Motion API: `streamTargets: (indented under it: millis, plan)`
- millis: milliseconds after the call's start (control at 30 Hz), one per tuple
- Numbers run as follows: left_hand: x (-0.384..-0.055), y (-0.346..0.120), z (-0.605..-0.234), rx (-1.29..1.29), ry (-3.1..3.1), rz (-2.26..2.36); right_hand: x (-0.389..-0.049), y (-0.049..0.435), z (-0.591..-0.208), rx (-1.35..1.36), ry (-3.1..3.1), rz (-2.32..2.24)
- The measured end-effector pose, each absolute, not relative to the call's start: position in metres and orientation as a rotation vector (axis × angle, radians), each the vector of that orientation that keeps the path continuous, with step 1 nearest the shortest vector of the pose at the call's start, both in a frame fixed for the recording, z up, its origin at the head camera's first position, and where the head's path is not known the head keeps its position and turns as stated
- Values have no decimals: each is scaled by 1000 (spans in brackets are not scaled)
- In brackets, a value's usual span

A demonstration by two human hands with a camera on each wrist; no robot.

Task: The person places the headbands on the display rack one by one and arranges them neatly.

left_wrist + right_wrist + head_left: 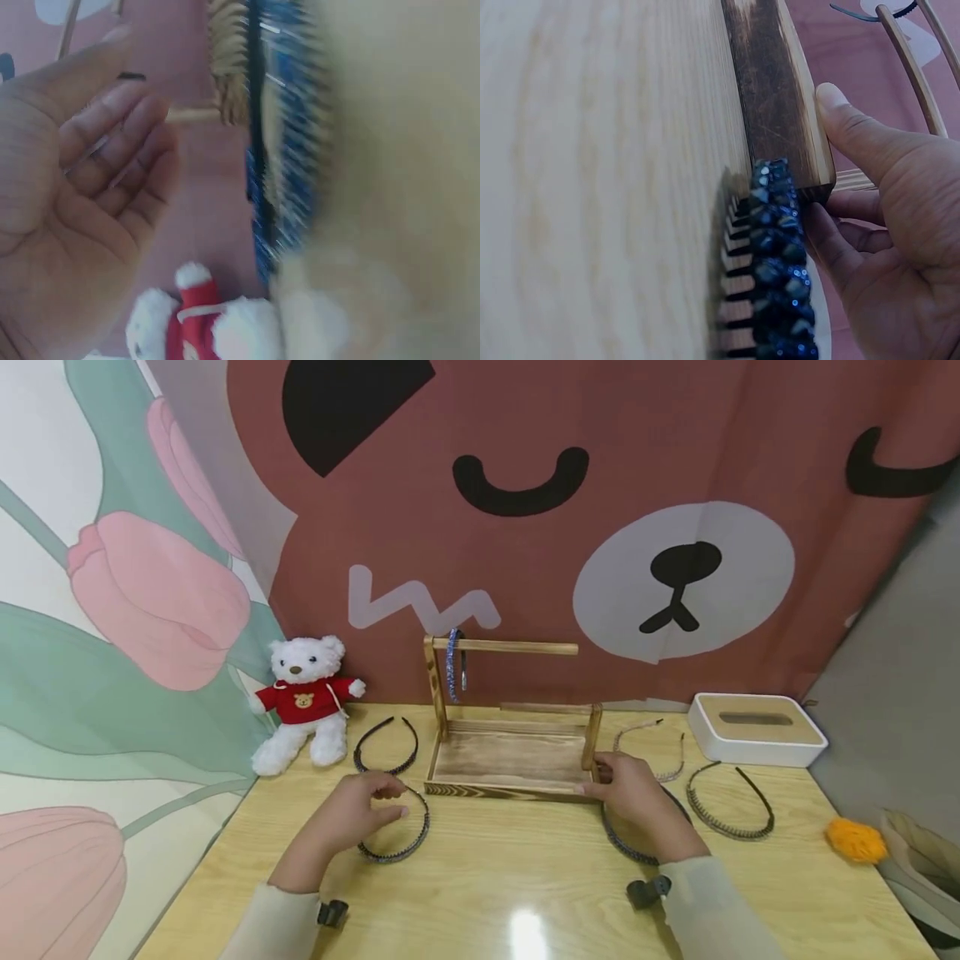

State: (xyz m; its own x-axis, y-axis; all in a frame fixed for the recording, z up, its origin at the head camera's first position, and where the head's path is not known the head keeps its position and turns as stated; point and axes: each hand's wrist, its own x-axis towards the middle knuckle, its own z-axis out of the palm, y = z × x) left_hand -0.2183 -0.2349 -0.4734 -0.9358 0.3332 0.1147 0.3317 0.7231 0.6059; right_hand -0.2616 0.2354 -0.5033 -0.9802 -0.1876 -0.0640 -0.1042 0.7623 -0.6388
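Observation:
My right hand [633, 789] grips the right front corner of a wooden rack [517, 793], thumb and fingers on either side of the corner. A blue glittering headband [452, 667] hangs on the rack's upper bar at its left end. Partly beneath my right forearm lies a dark beaded headband [626, 850], whose toothed inner side shows in the right wrist view. Over the left side of the table is my left hand [351, 817], fingers loosely bent around nothing. Just below it lies one dark headband [392, 857], with another black headband [408, 762] behind.
A pale headband [670, 775] and a brown toothed headband [727, 831] lie at the right. Farther right are a white tissue box [757, 747] with a wooden top and an orange fluffy thing [857, 841]. A white teddy bear [303, 702] sits at the back left.

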Motion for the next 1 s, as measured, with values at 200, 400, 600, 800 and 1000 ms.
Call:
streamTargets:
  millis: [200, 400, 600, 800, 1000]
  plan:
    - [-202, -259, -488, 627, 2881, 1009, -262, 236, -504, -232, 2837, -1009]
    - [-194, -268, -496, 704, 2818, 956, -260, 234, -504, -221, 2831, -1018]
    - [-192, -268, -497, 792, 2777, 846, -260, 235, -503, -229, 2831, -1024]
    - [-191, -269, -497, 810, 2704, 879, -261, 236, -501, -219, 2822, -1010]
    - [-189, -269, -498, 803, 2637, 900, -261, 235, -502, -218, 2813, -1026]
